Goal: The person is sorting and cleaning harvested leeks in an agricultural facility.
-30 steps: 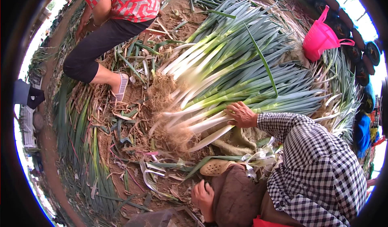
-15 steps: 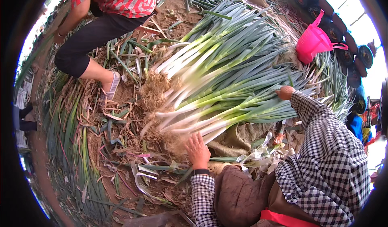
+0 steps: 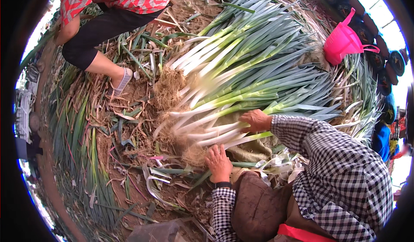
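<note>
Leeks (image 3: 258, 76) lie in a broad heap on the ground, roots toward the left, leaves toward the upper right. Right hand (image 3: 256, 121): over the shafts at the heap's near edge, fingers bent; cannot tell whether they grip. Left hand (image 3: 219, 163): beside the root ends, fingers extended, slightly apart. Sacking (image 3: 256, 150) shows under the near shafts; pink basket (image 3: 343, 45) stands beyond the leaf tips.
</note>
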A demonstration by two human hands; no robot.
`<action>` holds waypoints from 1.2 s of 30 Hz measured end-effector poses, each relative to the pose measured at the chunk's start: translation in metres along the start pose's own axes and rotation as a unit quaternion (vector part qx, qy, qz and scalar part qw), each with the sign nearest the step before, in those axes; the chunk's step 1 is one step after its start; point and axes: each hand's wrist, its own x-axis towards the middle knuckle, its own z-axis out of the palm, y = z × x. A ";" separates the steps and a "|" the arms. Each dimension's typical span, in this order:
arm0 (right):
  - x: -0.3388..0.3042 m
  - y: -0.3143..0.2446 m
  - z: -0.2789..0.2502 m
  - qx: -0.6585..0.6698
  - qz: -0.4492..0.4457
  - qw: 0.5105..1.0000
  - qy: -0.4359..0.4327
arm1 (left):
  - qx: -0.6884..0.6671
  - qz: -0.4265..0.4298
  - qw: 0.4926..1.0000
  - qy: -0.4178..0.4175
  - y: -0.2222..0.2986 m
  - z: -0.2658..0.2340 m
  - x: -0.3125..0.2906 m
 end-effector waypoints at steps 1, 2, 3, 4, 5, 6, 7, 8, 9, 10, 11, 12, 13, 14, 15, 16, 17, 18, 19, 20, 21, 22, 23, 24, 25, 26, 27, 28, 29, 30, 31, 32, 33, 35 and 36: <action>-0.013 -0.006 0.008 0.018 -0.012 0.999 0.035 | -0.006 0.000 1.000 0.012 -0.002 0.007 -0.005; -0.025 -0.013 0.016 0.036 -0.024 0.997 0.069 | -0.011 0.001 1.000 0.024 -0.003 0.015 -0.011; -0.037 -0.013 0.025 0.032 -0.036 0.994 0.099 | -0.013 0.003 1.000 0.024 0.000 0.021 -0.016; -0.048 -0.016 0.036 0.019 -0.042 0.993 0.110 | -0.015 0.002 1.000 0.016 -0.002 0.032 -0.023; -0.060 -0.018 0.046 0.002 -0.057 0.992 0.116 | -0.017 0.001 1.000 0.008 -0.004 0.043 -0.030; -0.067 -0.025 0.050 -0.015 -0.074 0.990 0.123 | -0.017 0.002 1.000 0.006 -0.008 0.054 -0.038; -0.074 -0.031 0.054 -0.032 -0.068 0.992 0.097 | -0.033 -0.002 0.999 -0.003 -0.010 0.062 -0.045; -0.075 -0.032 0.056 -0.030 -0.067 0.993 0.096 | -0.048 -0.005 0.999 -0.011 -0.012 0.070 -0.050; -0.075 -0.033 0.057 -0.038 -0.060 0.990 0.122 | -0.066 -0.010 0.998 0.011 -0.007 0.065 -0.055; -0.076 -0.034 0.057 -0.045 -0.053 0.987 0.148 | -0.066 -0.008 0.998 0.008 -0.007 0.067 -0.057; -0.079 -0.033 0.056 -0.027 -0.040 0.991 0.129 | -0.084 -0.012 0.996 0.028 -0.007 0.070 -0.058; -0.080 -0.031 0.052 -0.028 -0.039 0.991 0.128 | -0.103 -0.017 0.993 0.049 -0.006 0.067 -0.058; -0.082 -0.029 0.049 -0.053 -0.049 0.986 0.153 | -0.117 -0.018 0.990 0.082 -0.003 0.061 -0.058; -0.085 -0.027 0.046 -0.078 -0.060 0.979 0.177 | -0.119 -0.016 0.989 0.082 -0.002 0.061 -0.056; -0.086 -0.029 0.043 -0.090 -0.070 0.975 0.190 | -0.143 -0.040 0.985 0.088 -0.005 0.060 -0.057; -0.091 -0.030 0.040 -0.091 -0.071 0.975 0.189 | -0.167 -0.064 0.979 0.093 -0.006 0.059 -0.057; -0.097 -0.032 0.037 -0.086 -0.056 0.986 0.134 | -0.168 -0.064 0.979 0.092 -0.006 0.059 -0.056; -0.105 -0.032 0.037 -0.081 -0.038 0.993 0.078 | -0.191 -0.069 0.970 0.132 -0.004 0.055 -0.055; -0.111 -0.033 0.037 -0.088 -0.052 0.990 0.097 | -0.214 -0.073 0.959 0.171 -0.002 0.054 -0.054; -0.116 -0.034 0.039 -0.087 -0.050 0.990 0.095 | -0.215 -0.072 0.959 0.168 0.000 0.057 -0.055; -0.122 -0.033 0.041 -0.084 -0.057 0.988 0.116 | -0.262 -0.079 0.949 0.158 0.002 0.060 -0.054; -0.127 -0.031 0.043 -0.081 -0.064 0.985 0.137 | -0.307 -0.086 0.936 0.148 0.005 0.063 -0.053; -0.131 -0.027 0.045 -0.080 -0.037 0.991 0.104 | -0.308 -0.083 0.936 0.147 0.006 0.068 -0.053; -0.135 -0.021 0.049 -0.081 -0.034 0.991 0.104 | -0.351 -0.092 0.922 0.136 0.009 0.070 -0.053; -0.139 -0.015 0.053 -0.090 -0.016 0.993 0.079 | -0.392 -0.102 0.906 0.125 0.010 0.073 -0.053; -0.141 -0.009 0.057 -0.097 0.000 0.994 0.055 | -0.393 -0.099 0.906 0.124 0.011 0.075 -0.052; -0.142 -0.003 0.059 -0.092 0.001 0.993 0.070 | -0.412 -0.112 0.897 0.116 0.014 0.072 -0.053; -0.145 0.002 0.062 -0.093 0.004 0.993 0.068 | -0.430 -0.124 0.888 0.108 0.017 0.071 -0.052; -0.147 0.007 0.064 -0.105 0.008 0.992 0.068 | -0.432 -0.122 0.887 0.105 0.018 0.072 -0.050; -0.143 0.007 0.062 -0.116 0.008 0.991 0.069 | -0.442 -0.118 0.884 0.092 0.016 0.075 -0.050; -0.141 0.008 0.059 -0.105 0.007 0.993 0.062 | -0.452 -0.113 0.881 0.079 0.014 0.077 -0.051; -0.140 0.006 0.057 -0.104 0.006 0.993 0.062 | -0.452 -0.114 0.881 0.079 0.013 0.079 -0.054; -0.136 0.006 0.051 -0.069 -0.020 0.994 0.080 | -0.455 -0.126 0.879 0.063 0.012 0.078 -0.056; -0.121 0.000 0.031 -0.029 -0.042 0.993 0.108 | -0.457 -0.138 0.877 0.046 0.008 0.082 -0.060; -0.104 0.010 0.024 -0.042 -0.059 0.984 0.166 | -0.449 -0.129 0.882 0.063 0.009 0.083 -0.059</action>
